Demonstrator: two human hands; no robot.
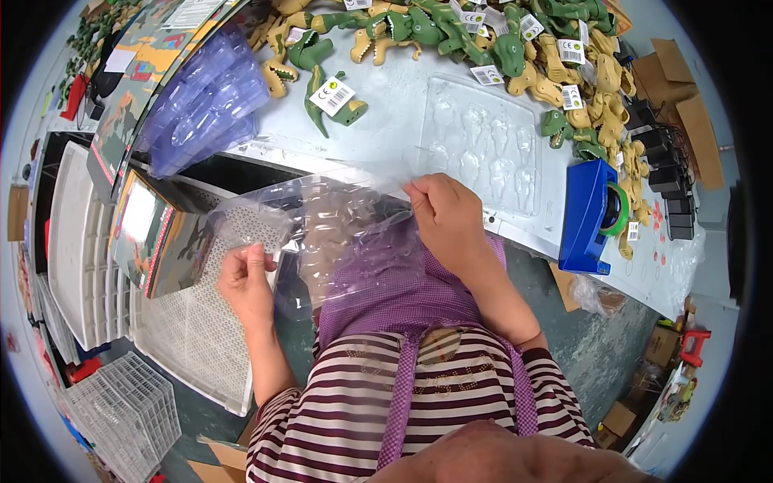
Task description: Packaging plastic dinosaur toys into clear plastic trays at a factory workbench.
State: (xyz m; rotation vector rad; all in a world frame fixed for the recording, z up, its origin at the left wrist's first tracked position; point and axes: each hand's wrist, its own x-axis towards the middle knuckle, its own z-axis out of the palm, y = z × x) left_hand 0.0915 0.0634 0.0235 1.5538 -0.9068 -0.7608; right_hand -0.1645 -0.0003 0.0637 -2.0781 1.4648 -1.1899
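A clear moulded plastic blister tray [342, 233] is stretched out in front of my purple apron, off the table. My left hand [248, 282] pinches its left side between thumb and fingers. At its upper right corner my right hand [447, 213] grips the edge with closed fingers. The thin plastic is see-through, so I cannot tell whether it is one piece or two. Just beyond my right hand, another clear moulded tray [483, 149] lies flat on the white table [378, 105].
Green and tan toy dinosaurs [427, 28] with white tags heap along the table's far side. A blue tape dispenser [584, 217] stands at the right. Bluish clear trays [213, 97] are stacked at left. A printed box [149, 233] rests on a white perforated crate [193, 338].
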